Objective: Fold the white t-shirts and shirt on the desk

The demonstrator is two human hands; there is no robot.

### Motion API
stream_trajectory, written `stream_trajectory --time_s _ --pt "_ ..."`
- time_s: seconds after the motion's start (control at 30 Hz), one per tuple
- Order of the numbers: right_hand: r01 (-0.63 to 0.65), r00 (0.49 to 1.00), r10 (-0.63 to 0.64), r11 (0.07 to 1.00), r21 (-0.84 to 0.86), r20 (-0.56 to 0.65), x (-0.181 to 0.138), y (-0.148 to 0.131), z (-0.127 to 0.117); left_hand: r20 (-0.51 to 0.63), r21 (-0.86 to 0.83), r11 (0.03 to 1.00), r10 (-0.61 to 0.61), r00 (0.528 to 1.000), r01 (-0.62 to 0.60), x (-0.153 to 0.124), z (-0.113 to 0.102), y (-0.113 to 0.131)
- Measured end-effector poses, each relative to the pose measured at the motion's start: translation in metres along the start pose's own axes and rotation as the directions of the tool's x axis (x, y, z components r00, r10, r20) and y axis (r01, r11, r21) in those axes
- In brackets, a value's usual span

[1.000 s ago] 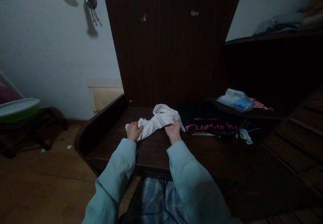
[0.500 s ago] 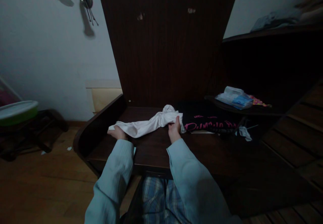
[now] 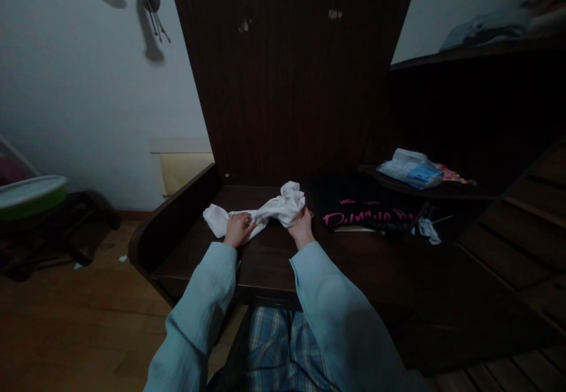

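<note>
A white piece of cloth (image 3: 276,208), rumpled and probably a garment, lies across the dark wooden desk (image 3: 265,268). My left hand (image 3: 239,229) grips it left of its middle, fingers bent over the fabric, and a loose end spreads out past the hand. At the cloth's right end my right hand (image 3: 302,226) is closed around the bunched fabric; its fingertips are partly hidden. Just right of that hand lies a folded black cloth item (image 3: 367,212) with pink lettering, apart from the white cloth.
A plastic packet (image 3: 411,169), white and blue, rests on a low shelf at the right. Below it is a crumpled pale scrap (image 3: 428,231). The desk has a raised left side panel (image 3: 177,215) and a tall back panel (image 3: 292,85). A green-rimmed basin (image 3: 33,196) stands at far left.
My left hand has moved right, from the cloth's left end toward its middle. The right hand has shifted slightly left. The cloth is more bunched and shorter from end to end.
</note>
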State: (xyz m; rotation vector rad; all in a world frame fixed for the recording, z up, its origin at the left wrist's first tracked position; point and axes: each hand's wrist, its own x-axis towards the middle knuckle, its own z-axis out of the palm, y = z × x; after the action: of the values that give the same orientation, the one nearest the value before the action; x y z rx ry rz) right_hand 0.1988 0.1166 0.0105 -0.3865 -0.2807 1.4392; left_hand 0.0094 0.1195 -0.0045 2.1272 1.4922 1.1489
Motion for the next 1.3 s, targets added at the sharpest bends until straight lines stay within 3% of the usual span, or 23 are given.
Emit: stream_trajectory --time_s 0.1,0.2,0.3,0.37,0.4,0.43,0.53,0.57,0.63,0.77,0.93,1.03,1.13,1.3 --pt "-0.027 0.997 0.031 0.998 -0.049 0.071 -0.004 -0.002 0.002 -0.015 0.062 0.998 0.022 1.0 -0.021 0.0 -0.003 0.004" --pt "-0.039 0.993 0.044 0.998 -0.05 0.109 -0.003 -0.004 -0.001 -0.167 -0.003 1.0 0.001 0.986 -0.002 -0.001 -0.007 0.01" --pt "0.004 0.996 -0.005 1.0 0.015 0.094 0.001 -0.003 -0.006 -0.444 -0.122 0.992 -0.06 0.894 0.006 -0.004 -0.011 0.014" --pt "0.044 0.998 -0.047 0.997 0.055 0.052 0.002 -0.003 -0.007 -0.557 -0.183 0.983 -0.089 0.826 -0.017 -0.007 -0.013 0.015" --pt "0.058 0.997 -0.061 0.996 0.073 0.036 0.001 -0.002 -0.007 -0.556 -0.213 0.977 -0.101 0.825 -0.023 -0.009 -0.013 0.016" --pt "0.066 0.997 -0.069 0.994 0.087 0.034 0.001 -0.002 -0.006 -0.509 -0.243 0.97 -0.107 0.854 -0.023 -0.01 -0.012 0.017" --pt "0.064 0.994 -0.073 0.992 0.109 0.084 -0.003 -0.003 -0.002 -0.193 -0.282 0.959 -0.038 0.98 -0.018 -0.011 -0.01 0.019" --pt "0.056 0.993 -0.066 0.993 0.103 0.094 -0.005 -0.003 0.0 -0.104 -0.276 0.961 0.005 0.995 -0.034 -0.011 -0.009 0.02" --pt "0.024 0.996 -0.03 0.997 0.074 0.082 -0.009 -0.002 0.004 -0.037 -0.252 0.965 0.063 0.997 -0.07 -0.011 -0.007 0.022" --pt "-0.064 0.994 0.063 0.998 0.017 0.091 -0.014 -0.001 0.008 -0.057 -0.214 0.974 0.058 0.997 -0.068 -0.008 -0.005 0.02" --pt "0.009 0.993 -0.011 1.0 0.02 0.121 -0.019 -0.005 0.01 0.001 -0.149 0.988 0.05 0.999 -0.049 -0.006 -0.001 0.011" --pt "-0.012 0.988 0.012 1.0 0.0 0.153 -0.022 -0.006 0.011 -0.056 -0.112 0.993 -0.041 0.998 0.034 -0.006 0.001 0.007" --pt "-0.063 0.982 0.068 0.997 -0.034 0.175 -0.023 -0.006 0.012 -0.113 -0.018 0.998 -0.057 0.992 0.055 -0.006 -0.001 0.004" --pt "0.038 0.993 -0.043 0.998 0.048 0.109 -0.02 -0.012 0.012 -0.219 0.222 0.963 -0.106 0.97 0.155 -0.006 -0.008 0.002"
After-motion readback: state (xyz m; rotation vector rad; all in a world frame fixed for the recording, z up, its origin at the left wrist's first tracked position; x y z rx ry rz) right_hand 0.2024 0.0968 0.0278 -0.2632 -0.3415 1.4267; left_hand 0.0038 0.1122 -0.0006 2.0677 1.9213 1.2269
